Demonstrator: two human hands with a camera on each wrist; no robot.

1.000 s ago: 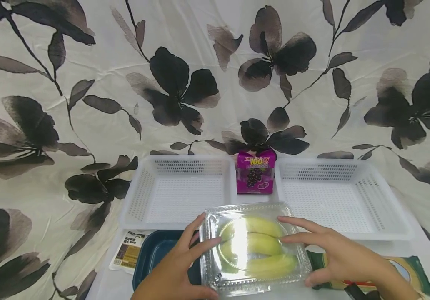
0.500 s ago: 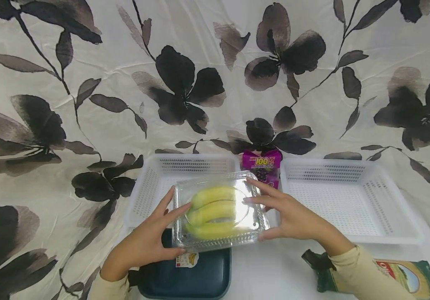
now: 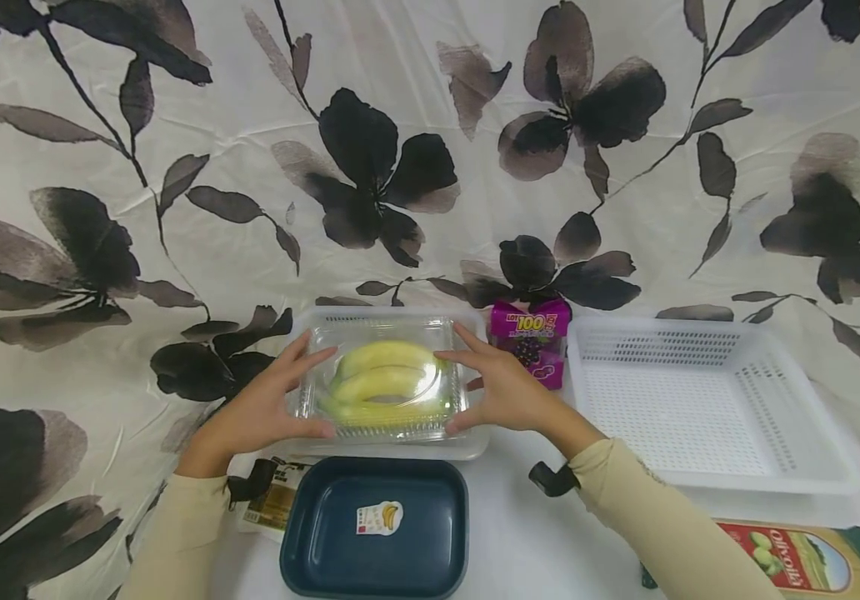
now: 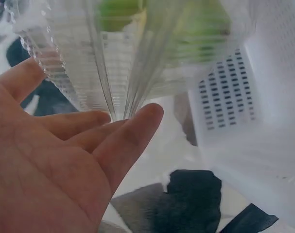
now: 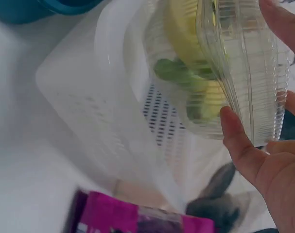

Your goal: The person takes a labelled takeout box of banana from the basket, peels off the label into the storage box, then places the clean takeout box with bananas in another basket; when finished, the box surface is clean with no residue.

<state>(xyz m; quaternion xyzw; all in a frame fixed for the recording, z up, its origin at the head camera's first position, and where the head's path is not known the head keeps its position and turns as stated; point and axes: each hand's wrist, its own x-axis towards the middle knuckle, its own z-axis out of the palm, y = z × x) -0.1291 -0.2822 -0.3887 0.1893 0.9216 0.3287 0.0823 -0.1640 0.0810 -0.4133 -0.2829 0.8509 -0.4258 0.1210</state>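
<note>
Near the counter's left edge, a small printed packet is lying partly under a cream sleeve, just beside a dark blue tray that is sitting at the front edge with a banana sticker inside it. Behind the tray, the left hand is gripping the left side of a clear plastic clamshell of bananas, thumb curled at its front corner and fingers spread over the lid; the left wrist view is showing those fingers pressing against the ribbed wall. The clamshell is resting in the left white perforated basket, which is standing toward the back edge against the flowered cloth. The right hand is gripping the clamshell's right side in the same way, fingers over the lid and thumb at the front. Just to its right, a purple grape candy pouch is standing between the two baskets. The right white perforated basket is sitting toward the back right corner, and a green olive package is lying at the front right edge.
</note>
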